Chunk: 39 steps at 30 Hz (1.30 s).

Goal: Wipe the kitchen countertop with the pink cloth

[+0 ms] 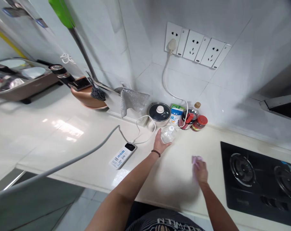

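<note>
My left hand (159, 145), with a dark beaded bracelet at the wrist, is curled around the near left side of a clear jar (167, 136) with a small white top. The jar stands at the back of the counter, in front of a small pot (159, 113) with a dark glass lid. To the right, my right hand (201, 172) presses a pinkish-purple cloth (197, 159) onto the pale countertop (179, 170). This hand is somewhat blurred, its fingers closed over the cloth.
Right of the hands lies a black gas hob (261, 179). Seasoning jars, including a red-lidded jar (200, 122), line the wall. A white power bank (122, 156) with cables lies left. A thick grey hose (87, 152) crosses the left foreground. A plugged cord hangs from the sockets (193, 46).
</note>
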Each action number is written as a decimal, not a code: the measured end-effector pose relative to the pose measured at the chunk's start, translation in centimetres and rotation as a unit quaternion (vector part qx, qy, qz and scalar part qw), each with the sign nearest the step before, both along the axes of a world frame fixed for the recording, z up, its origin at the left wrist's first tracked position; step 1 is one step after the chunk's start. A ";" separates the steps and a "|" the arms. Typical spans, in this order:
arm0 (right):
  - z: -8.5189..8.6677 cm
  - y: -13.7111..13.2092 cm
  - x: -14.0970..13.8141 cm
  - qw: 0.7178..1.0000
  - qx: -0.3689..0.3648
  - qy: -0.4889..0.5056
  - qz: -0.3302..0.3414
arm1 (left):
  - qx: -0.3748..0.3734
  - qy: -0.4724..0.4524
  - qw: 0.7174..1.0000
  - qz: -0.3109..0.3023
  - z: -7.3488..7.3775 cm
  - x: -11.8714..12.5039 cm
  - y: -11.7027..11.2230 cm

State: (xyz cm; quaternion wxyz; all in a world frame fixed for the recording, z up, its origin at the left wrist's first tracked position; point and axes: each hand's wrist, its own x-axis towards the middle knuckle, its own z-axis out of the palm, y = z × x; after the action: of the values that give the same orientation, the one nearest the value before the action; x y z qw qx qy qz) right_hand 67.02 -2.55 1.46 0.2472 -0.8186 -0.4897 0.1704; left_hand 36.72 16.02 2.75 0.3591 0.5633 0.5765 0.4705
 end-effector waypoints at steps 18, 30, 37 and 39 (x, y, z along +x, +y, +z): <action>0.9 -5.6 7.2 0.964 -0.068 -0.038 -0.254 | 0.082 0.351 0.888 -0.287 3.9 8.0 -6.3; 0.3 -0.7 3.7 0.983 -0.028 -0.016 -0.182 | 0.039 -0.008 0.996 -0.083 2.4 2.4 -1.6; -2.4 2.2 -11.0 0.971 0.092 0.041 0.216 | 0.030 -0.050 0.998 0.021 0.2 -1.1 -1.1; -2.3 2.2 -12.0 0.966 0.079 0.048 0.243 | 0.026 -0.047 0.998 0.023 0.0 -1.5 -1.2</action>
State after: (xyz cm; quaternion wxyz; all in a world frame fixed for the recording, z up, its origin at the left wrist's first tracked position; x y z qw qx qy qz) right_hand 55.04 -0.33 -0.86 0.2859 -0.6438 -0.6731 0.2251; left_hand 35.24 14.84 2.75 0.3603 0.5359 0.5595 0.5195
